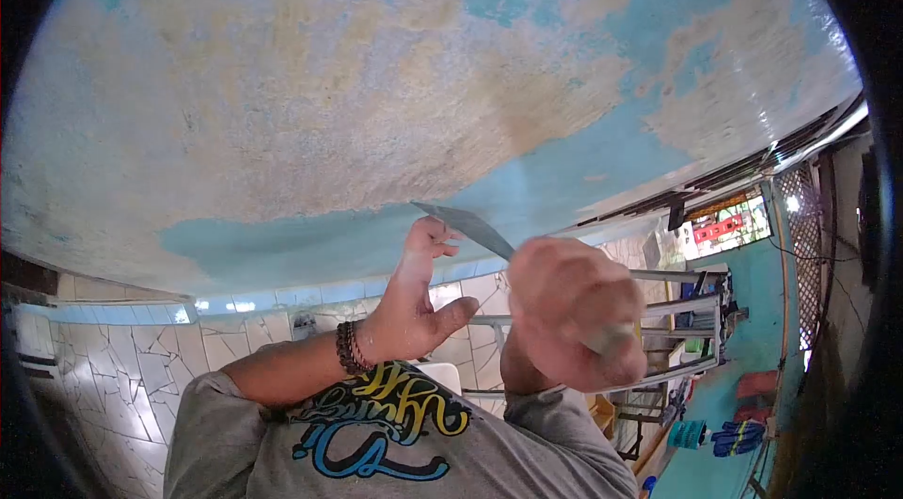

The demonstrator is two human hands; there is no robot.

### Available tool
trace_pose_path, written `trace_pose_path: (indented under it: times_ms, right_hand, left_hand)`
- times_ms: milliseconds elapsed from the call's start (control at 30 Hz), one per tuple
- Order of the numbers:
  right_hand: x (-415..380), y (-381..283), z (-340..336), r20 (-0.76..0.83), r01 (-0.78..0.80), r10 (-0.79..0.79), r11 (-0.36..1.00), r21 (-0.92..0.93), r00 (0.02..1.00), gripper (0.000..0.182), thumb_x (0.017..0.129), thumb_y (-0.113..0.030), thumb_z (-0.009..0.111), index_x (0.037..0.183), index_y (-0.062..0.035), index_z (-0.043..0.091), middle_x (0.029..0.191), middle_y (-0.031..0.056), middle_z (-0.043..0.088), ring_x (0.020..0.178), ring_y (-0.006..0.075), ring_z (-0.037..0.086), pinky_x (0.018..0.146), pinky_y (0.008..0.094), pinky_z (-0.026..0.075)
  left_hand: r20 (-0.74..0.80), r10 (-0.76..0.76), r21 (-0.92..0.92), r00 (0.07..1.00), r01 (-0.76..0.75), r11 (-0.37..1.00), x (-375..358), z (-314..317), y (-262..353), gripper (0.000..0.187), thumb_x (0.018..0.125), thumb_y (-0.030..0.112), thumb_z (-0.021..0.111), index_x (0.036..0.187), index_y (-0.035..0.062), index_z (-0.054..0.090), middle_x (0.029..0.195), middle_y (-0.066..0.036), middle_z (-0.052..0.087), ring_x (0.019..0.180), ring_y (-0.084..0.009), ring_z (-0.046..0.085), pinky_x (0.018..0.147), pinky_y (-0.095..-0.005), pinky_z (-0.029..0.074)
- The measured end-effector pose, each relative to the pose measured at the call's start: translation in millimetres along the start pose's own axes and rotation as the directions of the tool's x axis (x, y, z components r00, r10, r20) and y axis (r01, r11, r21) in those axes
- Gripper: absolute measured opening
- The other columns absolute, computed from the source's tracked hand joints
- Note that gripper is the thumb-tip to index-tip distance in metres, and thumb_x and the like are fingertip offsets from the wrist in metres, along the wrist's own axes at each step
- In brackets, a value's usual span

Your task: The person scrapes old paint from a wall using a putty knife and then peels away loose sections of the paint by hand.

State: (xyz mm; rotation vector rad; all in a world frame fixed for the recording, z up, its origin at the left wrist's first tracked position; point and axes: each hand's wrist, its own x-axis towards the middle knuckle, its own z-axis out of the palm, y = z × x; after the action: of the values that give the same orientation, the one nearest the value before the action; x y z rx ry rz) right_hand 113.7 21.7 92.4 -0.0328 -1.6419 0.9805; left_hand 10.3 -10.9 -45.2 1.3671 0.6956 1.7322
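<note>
My right hand [576, 311], a little blurred, is closed around the handle of a putty knife [475, 228]. Its flat grey blade points up and to the left, toward the wall [357, 95]. My left hand [404, 297], with a dark beaded bracelet [352, 348] at the wrist, is raised beside the blade. Its thumb stands apart and its fingers are bent near the blade's edge; whether they touch it I cannot make out. On the wall, light blue paint borders large bare patches of rough whitish and yellowish surface.
Below is a floor of irregular pale tiles [113, 377]. A metal ladder-like frame [673, 334] stands at the right, close behind my right hand. Farther right are a turquoise wall [762, 301], hanging cloths [738, 438] and a lattice panel [798, 226].
</note>
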Motion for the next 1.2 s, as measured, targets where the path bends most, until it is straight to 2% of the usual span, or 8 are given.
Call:
trace_pose_path:
  times_ms: [367, 500, 600, 700, 800, 900, 1000, 1200]
  right_hand:
    - [-7, -11, -10, 0.061, -0.144, 0.156, 0.975, -0.172, 0.986, 0.029, 0.082, -0.032, 0.056, 0.065, -0.0096, 0.052, 0.059, 0.0057, 0.054, 0.047, 0.0195, 0.049, 0.045, 0.0336, 0.038]
    - [1, 4, -3, 0.099, 0.090, -0.085, 0.995, -0.049, 0.991, 0.040, 0.087, -0.042, 0.047, 0.067, -0.0086, 0.054, 0.056, 0.0054, 0.052, 0.040, 0.0194, 0.042, 0.042, 0.0358, 0.034]
    - [4, 6, -3, 0.101, 0.101, -0.098, 0.995, -0.023, 0.990, 0.040, 0.089, -0.042, 0.047, 0.069, -0.0088, 0.053, 0.056, 0.0047, 0.051, 0.041, 0.0179, 0.041, 0.042, 0.0344, 0.031]
    - [7, 3, -5, 0.141, 0.086, -0.078, 0.995, -0.056, 0.987, 0.039, 0.091, -0.041, 0.046, 0.070, -0.0092, 0.051, 0.058, 0.0040, 0.051, 0.042, 0.0158, 0.040, 0.042, 0.0322, 0.029]
    - [2, 0, -6, 0.031, 0.101, -0.101, 0.995, 0.004, 0.994, 0.037, 0.090, -0.040, 0.048, 0.071, -0.0086, 0.052, 0.058, 0.0044, 0.051, 0.043, 0.0156, 0.040, 0.042, 0.0321, 0.029]
    - [4, 4, -9, 0.076, 0.084, -0.085, 0.996, 0.009, 0.994, 0.036, 0.090, -0.038, 0.047, 0.070, -0.0078, 0.050, 0.058, 0.0045, 0.050, 0.043, 0.0153, 0.041, 0.043, 0.0317, 0.030]
    - [4, 3, -12, 0.106, 0.072, -0.072, 0.997, 0.004, 0.992, 0.036, 0.089, -0.036, 0.047, 0.069, -0.0070, 0.049, 0.059, 0.0046, 0.050, 0.044, 0.0151, 0.042, 0.044, 0.0312, 0.031]
    - [-10, -7, -17, -0.068, 0.087, -0.087, 0.996, -0.012, 0.994, 0.036, 0.090, -0.034, 0.050, 0.069, -0.0058, 0.050, 0.060, 0.0046, 0.050, 0.049, 0.0162, 0.043, 0.049, 0.0316, 0.034]
  left_hand:
    - [0.017, -0.002, 0.049, 1.000, 0.001, 0.999, 12, -3, 4, 0.072, 0.079, 0.015, 0.075, 0.134, -0.0058, 0.033, 0.129, -0.019, 0.036, 0.119, -0.0298, 0.042, 0.105, -0.0412, 0.036]
    - [0.082, -0.031, 0.283, 0.996, 0.007, 0.959, 5, -7, -3, 0.069, 0.081, 0.018, 0.074, 0.132, -0.0052, 0.034, 0.126, -0.018, 0.038, 0.118, -0.0298, 0.042, 0.104, -0.0415, 0.037]
    - [0.020, -0.008, 0.093, 1.000, 0.007, 0.996, 8, -2, 3, 0.068, 0.080, 0.015, 0.073, 0.132, -0.0044, 0.034, 0.123, -0.017, 0.039, 0.118, -0.0287, 0.042, 0.103, -0.0410, 0.036]
    - [-0.009, -0.168, -0.106, 0.986, 0.166, 0.980, 15, 1, 3, 0.070, 0.079, 0.014, 0.073, 0.134, -0.0038, 0.032, 0.122, -0.016, 0.039, 0.119, -0.0276, 0.042, 0.104, -0.0411, 0.036]
    - [0.048, -0.176, 0.046, 0.983, 0.174, 0.984, 8, -1, 3, 0.073, 0.078, 0.013, 0.074, 0.135, -0.0033, 0.030, 0.123, -0.016, 0.039, 0.121, -0.0268, 0.041, 0.105, -0.0413, 0.036]
    - [0.061, 0.035, 0.128, 0.998, -0.043, 0.991, 18, -1, 11, 0.074, 0.078, 0.011, 0.073, 0.135, -0.0032, 0.029, 0.123, -0.016, 0.039, 0.123, -0.0265, 0.040, 0.107, -0.0407, 0.035]
    - [0.013, -0.101, -0.022, 0.995, 0.101, 0.995, 11, 6, -2, 0.074, 0.076, 0.008, 0.073, 0.135, -0.0029, 0.030, 0.123, -0.016, 0.039, 0.123, -0.0264, 0.040, 0.107, -0.0397, 0.033]
    - [0.066, -0.057, 0.078, 0.996, 0.052, 0.996, 16, 11, 11, 0.073, 0.074, 0.006, 0.074, 0.132, -0.0033, 0.031, 0.123, -0.017, 0.039, 0.120, -0.0274, 0.041, 0.107, -0.0395, 0.034]
